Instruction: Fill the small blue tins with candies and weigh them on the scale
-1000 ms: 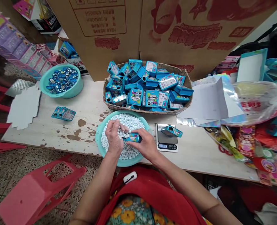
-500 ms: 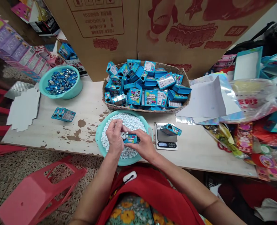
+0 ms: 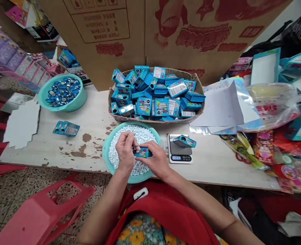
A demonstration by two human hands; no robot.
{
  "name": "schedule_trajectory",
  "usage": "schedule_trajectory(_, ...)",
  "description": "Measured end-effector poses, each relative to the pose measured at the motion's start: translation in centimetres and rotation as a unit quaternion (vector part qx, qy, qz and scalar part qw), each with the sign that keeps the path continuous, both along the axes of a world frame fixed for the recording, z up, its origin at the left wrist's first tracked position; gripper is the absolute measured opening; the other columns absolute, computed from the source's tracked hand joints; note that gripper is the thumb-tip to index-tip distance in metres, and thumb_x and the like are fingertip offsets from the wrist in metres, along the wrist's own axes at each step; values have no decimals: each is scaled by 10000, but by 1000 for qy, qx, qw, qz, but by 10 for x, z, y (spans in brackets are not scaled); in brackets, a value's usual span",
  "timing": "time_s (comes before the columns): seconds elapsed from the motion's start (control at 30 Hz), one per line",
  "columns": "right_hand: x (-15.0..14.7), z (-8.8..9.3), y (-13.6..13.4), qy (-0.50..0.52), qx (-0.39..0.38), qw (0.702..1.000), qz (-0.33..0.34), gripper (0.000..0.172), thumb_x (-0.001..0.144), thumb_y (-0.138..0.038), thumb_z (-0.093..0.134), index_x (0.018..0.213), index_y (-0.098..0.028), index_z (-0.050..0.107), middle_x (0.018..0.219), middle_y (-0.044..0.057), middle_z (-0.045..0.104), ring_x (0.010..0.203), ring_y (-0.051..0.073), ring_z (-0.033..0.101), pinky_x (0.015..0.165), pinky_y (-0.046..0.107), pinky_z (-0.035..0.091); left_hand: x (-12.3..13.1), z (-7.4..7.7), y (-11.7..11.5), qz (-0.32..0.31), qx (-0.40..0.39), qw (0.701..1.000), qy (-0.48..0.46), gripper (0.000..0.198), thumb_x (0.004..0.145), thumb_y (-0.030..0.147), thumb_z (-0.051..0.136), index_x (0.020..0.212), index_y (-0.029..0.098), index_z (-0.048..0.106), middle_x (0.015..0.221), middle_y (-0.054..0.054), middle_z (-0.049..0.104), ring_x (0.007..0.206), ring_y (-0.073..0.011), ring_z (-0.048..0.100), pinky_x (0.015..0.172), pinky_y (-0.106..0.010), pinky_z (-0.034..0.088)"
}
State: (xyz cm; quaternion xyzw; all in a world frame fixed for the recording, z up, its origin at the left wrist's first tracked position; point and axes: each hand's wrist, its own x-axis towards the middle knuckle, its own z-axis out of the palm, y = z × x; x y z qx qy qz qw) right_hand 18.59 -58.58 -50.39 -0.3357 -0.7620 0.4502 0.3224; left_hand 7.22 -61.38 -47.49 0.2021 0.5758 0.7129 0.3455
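Left hand (image 3: pixel 125 151) curls narrow round white pellets (image 3: pixel 137 149); at its three o'clock, right hand (image 3: pixel 157 158) grips the blue box (image 3: pixel 142 153) over the teal bowl (image 3: pixel 105 153). Step looks like filling; next move calls for keeping the blue box steady.

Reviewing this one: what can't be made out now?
In the head view:
Inside the blue carton: hidden by its walls and the left hand.
How many white pellets that hand holds: its grip covers them.
Decimal point on the digital scale: too small.
Top of the cardboard box: cut off by upper edge.
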Motion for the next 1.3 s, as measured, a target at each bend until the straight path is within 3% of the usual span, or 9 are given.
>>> schedule_trajectory(0.37,5,-7,6,-19,-20,999,-23,336,662,-279,810,940,-208,636,875,20,640,866,198,599,758,304,474,16,-3,8,-32,-42,991,125,174,792,289,622,700,154,562,504,45,417,438,-60,355,430,-188,286)
schedule_trajectory(0.57,74,2,9,95,-94,988,-74,395,638,-358,823,965,-222,649,940,31,639,889,187,614,810,311,502,1,-23,29,-5,-70,986,154,177,807,341,571,748,175,554,485,46,407,420,-84,332,428,-206,252)
schedule_trajectory(0.63,117,4,9,111,-100,978,-146,403,647,-356,817,989,-224,646,980,43,632,911,198,612,812,325,509,-10,-50,36,-49,-146,941,301,193,810,369,563,762,183,576,594,-2,518,541,-129,453,536,-242,365)
schedule_trajectory(0.73,185,-17,16,93,-79,930,-347,414,645,-335,810,1000,-216,634,992,44,627,893,201,610,800,336,509,-15,-95,39,-168,-227,808,517,234,809,411,557,852,188,611,878,-91,610,871,-245,538,803,-361,408)
schedule_trajectory(0.8,225,-50,27,71,-66,877,-471,459,623,-352,809,1009,-192,621,955,43,630,851,198,610,813,358,500,-11,-116,37,-205,-259,737,590,288,833,443,514,921,182,598,955,-125,595,954,-285,520,854,-393,384)
schedule_trajectory(0.9,267,-108,43,50,-91,834,-542,554,600,-416,784,1043,-148,586,946,68,628,830,209,611,818,392,498,-1,-129,32,-203,-317,699,608,302,872,454,441,921,186,569,903,-113,594,841,-263,544,737,-342,397)
schedule_trajectory(1.0,286,-149,47,20,-105,822,-560,599,589,-464,764,1037,-119,565,932,94,622,820,230,613,812,425,495,-1,-126,29,-189,-342,745,540,252,838,445,498,841,201,558,741,-50,579,654,-199,518,607,-276,351)
schedule_trajectory(1.17,278,-149,42,-77,-9,832,-550,677,600,-497,771,1117,-127,537,1183,187,541,1128,334,496,969,546,365,-18,-106,30,-43,-244,958,144,250,722,416,601,695,189,502,584,18,486,501,-106,429,455,-203,287)
schedule_trajectory(1.3,230,-126,64,-126,115,905,-389,729,669,-503,742,1236,-140,463,1264,190,497,1206,312,442,988,511,370,-26,-93,33,-24,-151,967,-205,271,713,435,562,717,184,460,634,6,522,458,-75,442,379,-174,262)
